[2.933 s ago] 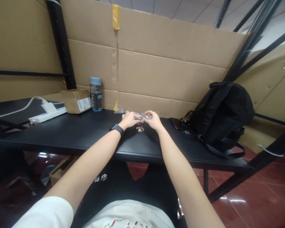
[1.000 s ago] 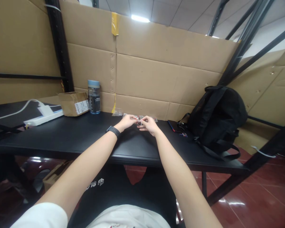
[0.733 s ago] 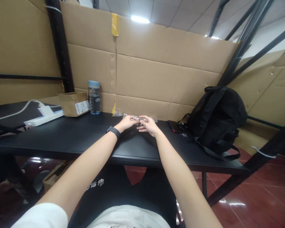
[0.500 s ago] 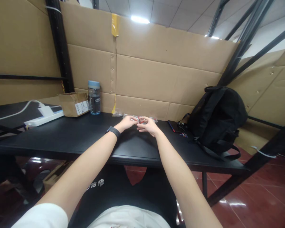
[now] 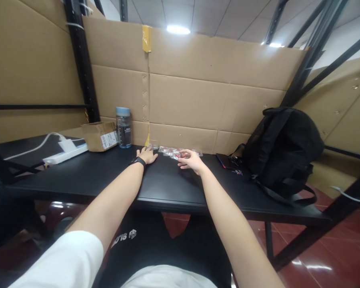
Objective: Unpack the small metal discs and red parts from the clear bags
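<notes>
My left hand (image 5: 147, 155), with a dark watch on its wrist, lies on the black table with its fingers spread. Its fingertips reach a small clear plastic bag (image 5: 153, 147) at the foot of the cardboard wall. My right hand (image 5: 191, 161) has thumb and fingers curled together around something small with red on it, too small to name. Just beyond and left of that hand lie clear plastic packets (image 5: 167, 151) with reddish bits. The right fingers hide part of them.
A blue-lidded water bottle (image 5: 124, 130), an opened cardboard box (image 5: 99, 138) and a white power strip (image 5: 66, 155) stand at the left. On the right are a black backpack (image 5: 285, 152), a phone (image 5: 223, 161) and keys (image 5: 236, 172). A cardboard wall (image 5: 192, 104) closes the back.
My left hand has parted from the right, moved left and opened onto the table by the bag. My right hand stays near the packets, now more exposed. The view has shifted slightly.
</notes>
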### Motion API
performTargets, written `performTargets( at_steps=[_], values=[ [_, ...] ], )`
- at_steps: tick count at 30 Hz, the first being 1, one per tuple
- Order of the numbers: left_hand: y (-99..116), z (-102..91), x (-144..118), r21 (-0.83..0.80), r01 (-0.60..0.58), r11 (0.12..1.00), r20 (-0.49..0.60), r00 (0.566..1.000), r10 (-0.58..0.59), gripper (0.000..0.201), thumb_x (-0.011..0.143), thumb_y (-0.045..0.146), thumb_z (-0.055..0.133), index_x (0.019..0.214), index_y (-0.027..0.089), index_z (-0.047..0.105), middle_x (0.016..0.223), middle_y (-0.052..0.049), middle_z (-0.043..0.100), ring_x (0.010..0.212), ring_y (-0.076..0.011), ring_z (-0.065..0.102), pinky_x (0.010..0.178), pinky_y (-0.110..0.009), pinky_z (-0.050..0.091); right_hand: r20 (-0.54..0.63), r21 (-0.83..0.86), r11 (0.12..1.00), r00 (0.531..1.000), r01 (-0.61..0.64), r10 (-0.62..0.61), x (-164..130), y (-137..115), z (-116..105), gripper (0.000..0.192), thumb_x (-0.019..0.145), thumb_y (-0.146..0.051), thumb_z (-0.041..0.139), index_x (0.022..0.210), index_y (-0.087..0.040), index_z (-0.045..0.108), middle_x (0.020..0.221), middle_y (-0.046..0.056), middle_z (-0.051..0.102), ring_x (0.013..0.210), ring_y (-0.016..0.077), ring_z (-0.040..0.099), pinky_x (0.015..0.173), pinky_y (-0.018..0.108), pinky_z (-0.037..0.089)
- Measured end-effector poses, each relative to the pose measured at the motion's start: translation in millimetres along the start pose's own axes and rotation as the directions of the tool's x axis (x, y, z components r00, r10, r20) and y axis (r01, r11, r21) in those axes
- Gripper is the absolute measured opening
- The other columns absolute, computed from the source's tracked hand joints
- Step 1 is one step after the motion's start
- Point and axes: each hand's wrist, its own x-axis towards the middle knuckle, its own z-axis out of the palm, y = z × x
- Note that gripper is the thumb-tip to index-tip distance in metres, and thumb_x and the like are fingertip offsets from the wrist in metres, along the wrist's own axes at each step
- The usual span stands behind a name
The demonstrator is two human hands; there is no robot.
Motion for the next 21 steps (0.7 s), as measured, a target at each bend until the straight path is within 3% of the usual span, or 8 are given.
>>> performTargets(
  at_steps=[5,8,11,13,15,17,19,21],
  values=[
    [3,-13.9,2,0.072,-0.075,0.995,0.015,0.997,0.074,0.046,0.092,0.048,0.048,0.125,0.024,0.069,0.145,-0.018,0.058,0.137,-0.0396,0.048,0.109,-0.061,0.034,-0.005,-0.007,1.000,1.000,0.021,-0.021,0,-4,-1,0.046,0.074,-0.024,0.087,0.114,-0.022,0.064,0.112,0.009,0.066,0.067,0.0159,0.074,0.055,0.026,0.064],
    [13,-30.5,-16,0.172,-0.157,0.972,0.125,0.983,0.137,0.037,0.087,0.042,0.056,0.113,0.021,0.072,0.129,-0.018,0.068,0.121,-0.0370,0.062,0.101,-0.052,0.044,0.003,-0.020,0.999,0.999,0.037,-0.037,-1,-5,-2,0.045,0.076,-0.023,0.085,0.115,-0.022,0.063,0.110,0.008,0.066,0.067,0.0149,0.074,0.056,0.026,0.064],
    [28,-45.3,-59,0.126,-0.319,0.939,0.205,0.935,0.290,0.034,0.087,0.034,0.057,0.116,0.018,0.068,0.116,-0.016,0.073,0.104,-0.0294,0.069,0.091,-0.038,0.051,0.005,-0.072,0.997,0.999,0.032,-0.031,1,-3,-5,0.050,0.076,-0.020,0.083,0.120,-0.023,0.059,0.110,0.007,0.066,0.066,0.0148,0.073,0.054,0.027,0.063],
    [37,-49.9,-99,0.041,-0.396,0.917,0.174,0.907,0.384,0.038,0.091,0.036,0.055,0.123,0.017,0.063,0.112,-0.014,0.074,0.098,-0.0276,0.071,0.089,-0.036,0.052,0.011,-0.129,0.991,0.999,0.037,-0.036,4,0,-6,0.060,0.073,-0.015,0.082,0.126,-0.026,0.055,0.108,0.006,0.066,0.062,0.0142,0.071,0.051,0.027,0.061],
    [46,-49.2,-140,-0.047,-0.521,0.852,0.126,0.843,0.522,0.039,0.097,0.039,0.050,0.128,0.021,0.062,0.119,-0.011,0.073,0.105,-0.0257,0.069,0.094,-0.035,0.050,0.029,-0.196,0.978,0.997,0.074,-0.070,5,-1,-7,0.066,0.069,-0.012,0.082,0.126,-0.027,0.053,0.107,0.004,0.067,0.060,0.0129,0.068,0.050,0.027,0.060],
    [53,-44.1,-174,-0.071,-0.637,0.767,0.054,0.766,0.641,0.041,0.100,0.041,0.047,0.134,0.024,0.061,0.134,-0.009,0.066,0.120,-0.0253,0.062,0.105,-0.036,0.044,0.056,-0.263,0.954,0.990,0.140,-0.130,1,-6,-6,0.059,0.067,-0.012,0.082,0.118,-0.025,0.055,0.104,0.003,0.068,0.058,0.0114,0.066,0.051,0.025,0.058],
    [60,-37.7,-198,-0.057,-0.666,0.744,-0.001,0.745,0.667,0.045,0.102,0.047,0.047,0.139,0.025,0.059,0.142,-0.010,0.060,0.128,-0.0273,0.056,0.108,-0.040,0.041,0.092,-0.326,0.919,0.975,0.223,-0.204,-11,-15,-3,0.043,0.067,-0.016,0.081,0.103,-0.022,0.059,0.099,0.002,0.070,0.057,0.0103,0.064,0.053,0.024,0.056],
    [66,-33.7,-212,-0.058,-0.673,0.737,-0.039,0.739,0.672,0.044,0.103,0.047,0.044,0.138,0.026,0.061,0.137,-0.011,0.062,0.129,-0.0279,0.054,0.107,-0.042,0.040,0.136,-0.348,0.888,0.954,0.299,-0.268,-32,-27,-2,0.030,0.072,-0.022,0.078,0.095,-0.021,0.059,0.094,0.001,0.070,0.059,0.0104,0.064,0.057,0.024,0.055]
  ],
)
